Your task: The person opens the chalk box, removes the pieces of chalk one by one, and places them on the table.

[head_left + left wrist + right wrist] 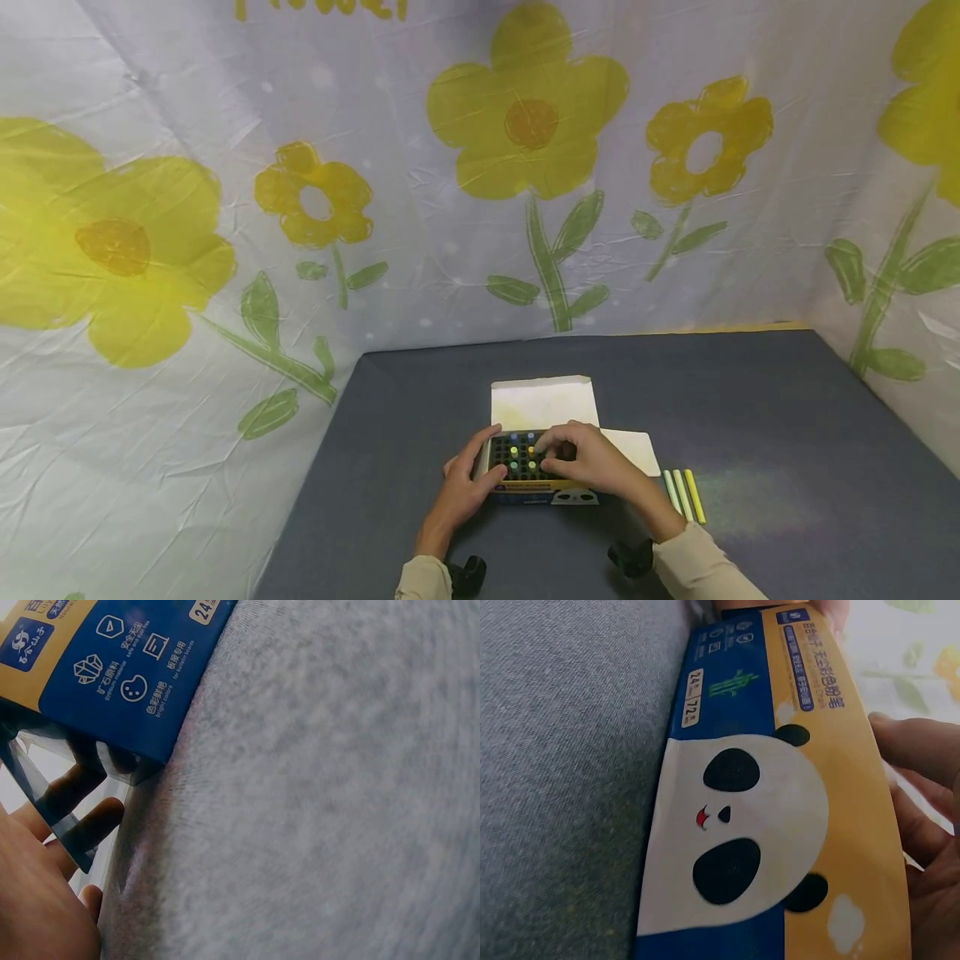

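A box of coloured chalk, blue and yellow with a panda on its front, stands on the table with its top open. Several chalk ends show in the dark holes of its insert. My left hand grips the box's left end, thumb at the front edge and fingers toward the back. In the left wrist view, a side flap crosses in front of those fingers. Over the right part of the holes, my right hand has thumb and index finger bent toward each other. I cannot tell whether they pinch a chalk.
Three chalk sticks, pale and yellow, lie side by side right of the box. The white lid is folded back behind it, with a white side flap spread right. A flower-printed curtain hangs behind the dark table.
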{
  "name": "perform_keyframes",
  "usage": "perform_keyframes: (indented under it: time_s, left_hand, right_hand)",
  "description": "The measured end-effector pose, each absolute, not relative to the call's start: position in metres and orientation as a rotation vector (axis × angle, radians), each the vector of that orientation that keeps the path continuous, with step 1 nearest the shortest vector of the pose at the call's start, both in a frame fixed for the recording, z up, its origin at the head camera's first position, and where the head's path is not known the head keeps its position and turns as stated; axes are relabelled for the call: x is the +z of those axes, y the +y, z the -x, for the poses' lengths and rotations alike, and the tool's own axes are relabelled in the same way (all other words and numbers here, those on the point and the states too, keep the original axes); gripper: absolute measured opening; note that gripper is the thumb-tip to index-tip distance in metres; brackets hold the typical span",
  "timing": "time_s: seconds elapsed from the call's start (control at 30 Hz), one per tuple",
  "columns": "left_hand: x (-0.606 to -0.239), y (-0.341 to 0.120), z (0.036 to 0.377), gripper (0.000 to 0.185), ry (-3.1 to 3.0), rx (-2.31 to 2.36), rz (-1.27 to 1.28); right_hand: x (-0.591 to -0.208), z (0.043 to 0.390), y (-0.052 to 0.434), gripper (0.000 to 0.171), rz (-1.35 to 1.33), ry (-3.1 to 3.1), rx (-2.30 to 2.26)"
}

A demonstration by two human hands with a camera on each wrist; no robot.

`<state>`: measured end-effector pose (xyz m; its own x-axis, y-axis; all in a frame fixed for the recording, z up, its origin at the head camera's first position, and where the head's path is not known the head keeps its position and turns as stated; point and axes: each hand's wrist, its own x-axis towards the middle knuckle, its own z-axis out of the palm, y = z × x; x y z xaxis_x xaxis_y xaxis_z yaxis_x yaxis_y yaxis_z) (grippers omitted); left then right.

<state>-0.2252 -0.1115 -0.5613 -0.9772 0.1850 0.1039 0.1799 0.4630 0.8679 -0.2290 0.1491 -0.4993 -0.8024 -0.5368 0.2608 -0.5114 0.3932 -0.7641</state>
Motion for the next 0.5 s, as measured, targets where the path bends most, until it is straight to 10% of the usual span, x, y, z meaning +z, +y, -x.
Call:
perform_keyframes:
  time_s: [0.5]
  left_hand:
    - [-0.56,-0.112,0.225,0.058,2.685,1.57,-0.337]
  right_hand:
    - [-0.499,0.233,0.136,0.015,1.008,2.601,-1.316]
